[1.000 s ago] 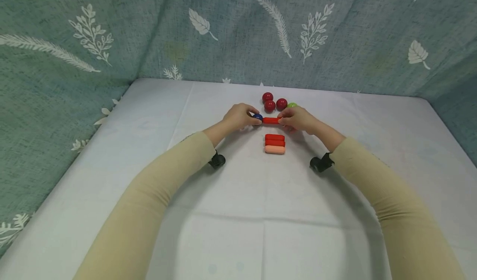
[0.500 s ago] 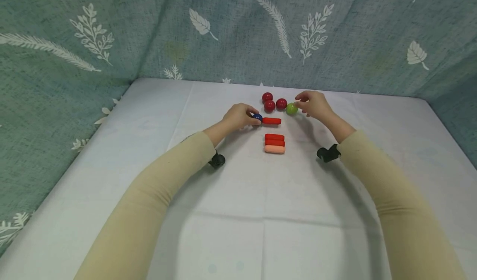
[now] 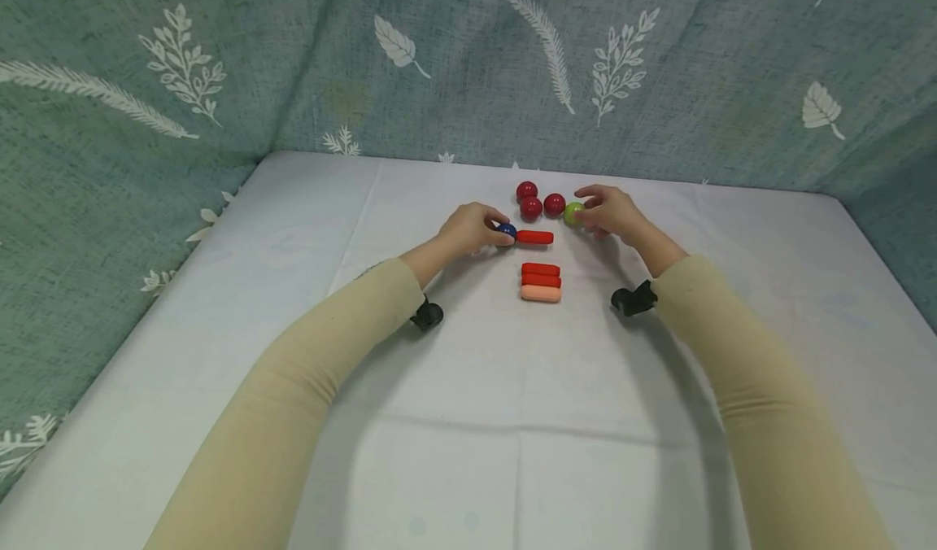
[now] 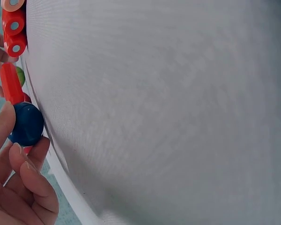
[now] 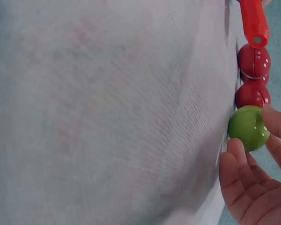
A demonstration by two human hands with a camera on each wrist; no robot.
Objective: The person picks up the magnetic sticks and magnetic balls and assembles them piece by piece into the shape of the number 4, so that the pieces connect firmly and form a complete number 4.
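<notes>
i'd steady the left hand (image 3: 468,226), fingers pinching the blue ball (image 4: 29,125) at the end of the red stick (image 3: 536,237), and take the green ball (image 5: 247,129), just beside the red balls (image 5: 252,95), evenly with the right hand (image 3: 616,211), whose fingers straddle it, grip unclear.

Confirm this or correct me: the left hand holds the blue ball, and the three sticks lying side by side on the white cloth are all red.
Not all red: the near one is a peach stick, and only the other two are red sticks, as the head view shows. The rest stands: the left hand holds the blue ball.
</notes>
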